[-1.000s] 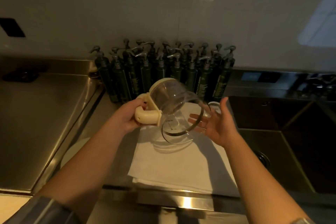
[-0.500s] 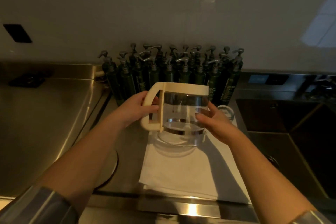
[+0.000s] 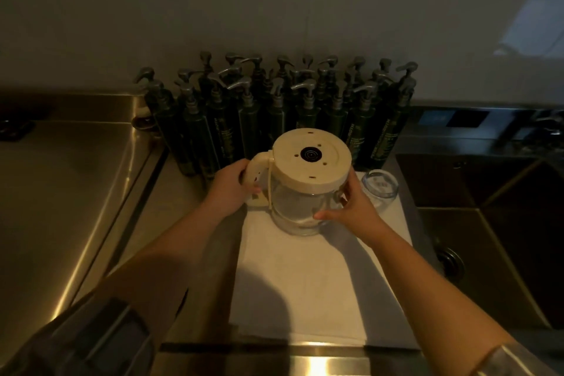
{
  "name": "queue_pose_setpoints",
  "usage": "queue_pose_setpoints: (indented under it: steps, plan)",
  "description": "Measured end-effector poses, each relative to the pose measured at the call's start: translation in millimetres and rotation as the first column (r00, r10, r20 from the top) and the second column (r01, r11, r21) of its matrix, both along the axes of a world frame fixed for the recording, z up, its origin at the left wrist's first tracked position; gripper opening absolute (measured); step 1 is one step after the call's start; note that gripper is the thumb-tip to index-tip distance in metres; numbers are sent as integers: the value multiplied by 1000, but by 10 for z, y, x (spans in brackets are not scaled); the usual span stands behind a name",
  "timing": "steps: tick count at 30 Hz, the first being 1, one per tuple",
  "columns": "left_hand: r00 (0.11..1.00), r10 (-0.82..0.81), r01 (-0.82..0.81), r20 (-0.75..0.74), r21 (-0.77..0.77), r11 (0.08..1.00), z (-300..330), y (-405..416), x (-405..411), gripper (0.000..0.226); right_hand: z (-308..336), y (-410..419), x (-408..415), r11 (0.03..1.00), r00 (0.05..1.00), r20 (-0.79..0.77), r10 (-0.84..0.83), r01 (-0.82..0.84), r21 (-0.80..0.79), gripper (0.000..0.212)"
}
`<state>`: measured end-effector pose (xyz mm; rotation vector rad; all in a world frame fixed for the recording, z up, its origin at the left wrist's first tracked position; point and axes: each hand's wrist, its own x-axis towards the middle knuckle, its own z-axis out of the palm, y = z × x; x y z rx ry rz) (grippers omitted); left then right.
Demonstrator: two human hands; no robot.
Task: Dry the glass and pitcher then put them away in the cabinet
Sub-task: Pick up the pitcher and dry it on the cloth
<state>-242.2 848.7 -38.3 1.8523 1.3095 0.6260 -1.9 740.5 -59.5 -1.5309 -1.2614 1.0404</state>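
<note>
- Your left hand [image 3: 232, 187] is wrapped around the cream handle of the pitcher [image 3: 305, 189], fingers curled closed on it.
- Your right hand [image 3: 354, 210] is spread against the right side of the clear glass body, thumb on the near side and fingers round the far side, so both hands grip the pitcher together.
- You have the pitcher upside down: its round cream base faces up, showing a dark circular contact at the centre and a few small holes, while its mouth points down at the white towel [image 3: 305, 284].
- Whether the mouth touches the towel or hovers just above it cannot be told.
- Just right of the pitcher, at the far right corner of the towel, stands the glass [image 3: 380, 189], small and clear; a pale mark shows in it, too blurred to read.
- That towel lies flat on the steel counter [image 3: 171, 207], reaching to the near edge.
- Behind the pitcher, against the wall, a crowd of dark green pump bottles [image 3: 274, 113] stands in rows; each has pale lettering running up its side, too small and dim to read.
- To your right a deep sink [image 3: 503, 223] sits beside the towel, its drain on the near left side.
- To your left lies a sloped steel surface [image 3: 61, 177].
</note>
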Motion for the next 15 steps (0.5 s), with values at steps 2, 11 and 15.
queue_pose_setpoints:
  steps: [2,11,15]
  plan:
    - [999,25,-24,34,-17,1000,-84,29,45,36,-58,3,-22,1000,1000,6,-14,14,9,129]
    - [995,95,-86,35,-209,974,-133,45,166,93,-96,-54,-165,997,997,2,-71,71,-2,132]
    - [949,248,-225,196,-130,966,-166,-195,157,88,-53,-120,-230,982,977,-104,-188,189,-3,129]
